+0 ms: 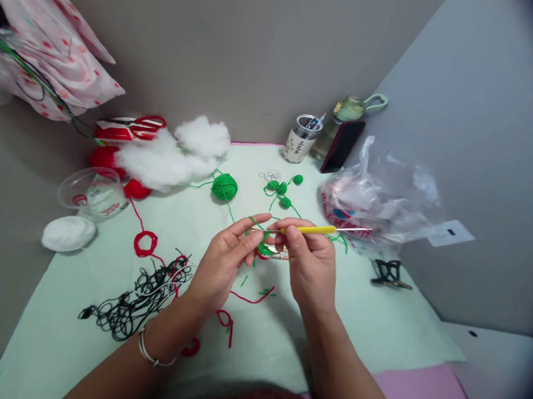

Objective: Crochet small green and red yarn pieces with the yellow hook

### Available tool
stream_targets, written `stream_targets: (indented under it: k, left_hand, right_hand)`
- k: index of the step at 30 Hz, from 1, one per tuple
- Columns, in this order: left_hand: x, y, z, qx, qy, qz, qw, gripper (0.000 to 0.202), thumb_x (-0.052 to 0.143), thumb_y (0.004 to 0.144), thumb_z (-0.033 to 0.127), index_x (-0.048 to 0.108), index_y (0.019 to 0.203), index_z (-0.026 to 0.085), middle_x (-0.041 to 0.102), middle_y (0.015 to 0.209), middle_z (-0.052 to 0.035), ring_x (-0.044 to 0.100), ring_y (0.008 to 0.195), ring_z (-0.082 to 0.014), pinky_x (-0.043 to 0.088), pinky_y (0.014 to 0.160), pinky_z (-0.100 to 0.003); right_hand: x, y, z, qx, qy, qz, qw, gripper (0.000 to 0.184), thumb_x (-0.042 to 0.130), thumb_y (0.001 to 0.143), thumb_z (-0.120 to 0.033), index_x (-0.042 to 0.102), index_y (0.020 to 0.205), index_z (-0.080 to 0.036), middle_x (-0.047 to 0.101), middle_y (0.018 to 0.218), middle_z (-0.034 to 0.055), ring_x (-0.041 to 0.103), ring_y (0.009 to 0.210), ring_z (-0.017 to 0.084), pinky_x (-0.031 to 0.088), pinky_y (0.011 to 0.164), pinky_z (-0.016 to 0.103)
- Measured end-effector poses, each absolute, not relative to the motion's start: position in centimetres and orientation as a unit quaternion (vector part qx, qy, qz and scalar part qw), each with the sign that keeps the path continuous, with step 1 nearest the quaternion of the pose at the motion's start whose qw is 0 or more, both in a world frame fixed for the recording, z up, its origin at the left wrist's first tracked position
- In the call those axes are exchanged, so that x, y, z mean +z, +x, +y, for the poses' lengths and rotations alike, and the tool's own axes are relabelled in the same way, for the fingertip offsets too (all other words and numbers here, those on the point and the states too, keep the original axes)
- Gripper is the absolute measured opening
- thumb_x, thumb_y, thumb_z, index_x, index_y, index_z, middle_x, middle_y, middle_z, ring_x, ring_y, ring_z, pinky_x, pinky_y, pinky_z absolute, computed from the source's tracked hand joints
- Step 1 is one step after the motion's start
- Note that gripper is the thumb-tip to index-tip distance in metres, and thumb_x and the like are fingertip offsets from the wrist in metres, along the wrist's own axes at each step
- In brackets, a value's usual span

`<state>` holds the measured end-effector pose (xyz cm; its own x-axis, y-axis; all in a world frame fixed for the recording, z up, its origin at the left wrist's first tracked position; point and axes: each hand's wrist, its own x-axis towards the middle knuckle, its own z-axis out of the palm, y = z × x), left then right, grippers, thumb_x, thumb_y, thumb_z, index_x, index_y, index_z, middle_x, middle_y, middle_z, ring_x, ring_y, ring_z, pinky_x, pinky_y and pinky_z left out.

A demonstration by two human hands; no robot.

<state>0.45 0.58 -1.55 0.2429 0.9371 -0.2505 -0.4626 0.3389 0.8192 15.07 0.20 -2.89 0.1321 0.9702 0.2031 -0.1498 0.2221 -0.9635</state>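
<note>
My right hand point(313, 270) grips a crochet hook point(312, 230) by its yellow handle, its thin metal tip pointing left. In my left hand point(221, 259), thumb and fingers pinch a small green crochet piece point(265, 249) beneath the hook tip. Green yarn crosses the left forefinger and runs back toward a green yarn ball point(225, 187). The hook tip meets the yarn between both hands; fingers hide the exact loops. Something red and silvery shows just below the green piece, partly hidden. Beyond my hands lie several small green crocheted balls point(285, 201).
Black tangled cord point(129, 305) and red yarn point(145, 244) lie left. White stuffing point(161, 158), scissors point(149, 126) and a clear tub point(92, 193) are back left. A pen tin point(297, 143), bottle point(330, 134), phone point(343, 147) and plastic bag point(383, 196) stand back right, near a black clip point(388, 273).
</note>
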Motion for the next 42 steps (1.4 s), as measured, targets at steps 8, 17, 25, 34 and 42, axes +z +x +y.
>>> stream_targets:
  k: [8, 17, 25, 34, 42]
  left_hand:
    - [-1.3, 0.5, 0.9, 0.521, 0.263, 0.372, 0.722, 0.01, 0.077, 0.089, 0.022, 0.081, 0.096, 0.016, 0.07, 0.074, -0.0018, 0.061, 0.068, -0.0092, 0.038, 0.053, -0.015]
    - [2.1, -4.6, 2.7, 0.632, 0.071, 0.248, 0.731, 0.025, 0.046, 0.096, 0.003, 0.069, 0.097, 0.011, 0.057, 0.063, 0.0017, 0.059, 0.056, -0.0095, 0.056, 0.06, -0.022]
    - [3.8, -6.3, 2.8, 0.672, 0.034, 0.222, 0.706, 0.034, 0.038, 0.1, 0.004, 0.067, 0.112, 0.018, 0.056, 0.064, 0.0022, 0.059, 0.053, -0.0102, 0.053, 0.055, -0.023]
    - [4.3, -6.4, 2.5, 0.657, 0.028, 0.207, 0.725, 0.034, 0.032, 0.103, 0.004, 0.065, 0.107, 0.01, 0.055, 0.062, 0.0029, 0.059, 0.052, -0.0093, 0.053, 0.056, -0.023]
    - [5.0, -6.9, 2.0, 0.647, 0.032, 0.206, 0.733, 0.032, 0.039, 0.1, 0.002, 0.067, 0.112, 0.012, 0.053, 0.065, 0.0034, 0.057, 0.054, -0.0091, 0.052, 0.057, -0.021]
  right_hand:
    - [-1.6, 14.8, 0.0, 0.38, -0.411, -0.595, 0.576, 0.013, 0.067, 0.099, -0.025, 0.08, 0.098, -0.024, 0.075, 0.097, 0.0043, 0.068, 0.086, 0.017, 0.055, 0.071, 0.029]
    - [-4.5, 21.4, 0.2, 0.073, -0.567, -0.82, 0.042, 0.042, 0.047, 0.094, 0.004, 0.064, 0.127, -0.016, 0.07, 0.123, 0.018, 0.065, 0.11, 0.031, 0.054, 0.09, 0.046]
    - [-7.3, 23.3, -0.1, 0.062, -0.539, -0.84, 0.015, 0.025, 0.052, 0.097, -0.002, 0.066, 0.112, -0.017, 0.068, 0.111, 0.0129, 0.063, 0.103, 0.027, 0.051, 0.087, 0.038]
    - [-6.9, 23.4, -1.8, 0.048, -0.558, -0.826, 0.06, 0.027, 0.046, 0.096, 0.0, 0.063, 0.103, -0.02, 0.064, 0.098, 0.0058, 0.06, 0.074, 0.017, 0.045, 0.066, 0.027]
    - [-3.1, 18.3, 0.6, 0.071, -0.509, -0.835, 0.197, 0.038, 0.042, 0.102, -0.004, 0.064, 0.127, -0.025, 0.073, 0.102, 0.0022, 0.067, 0.08, 0.015, 0.044, 0.069, 0.025]
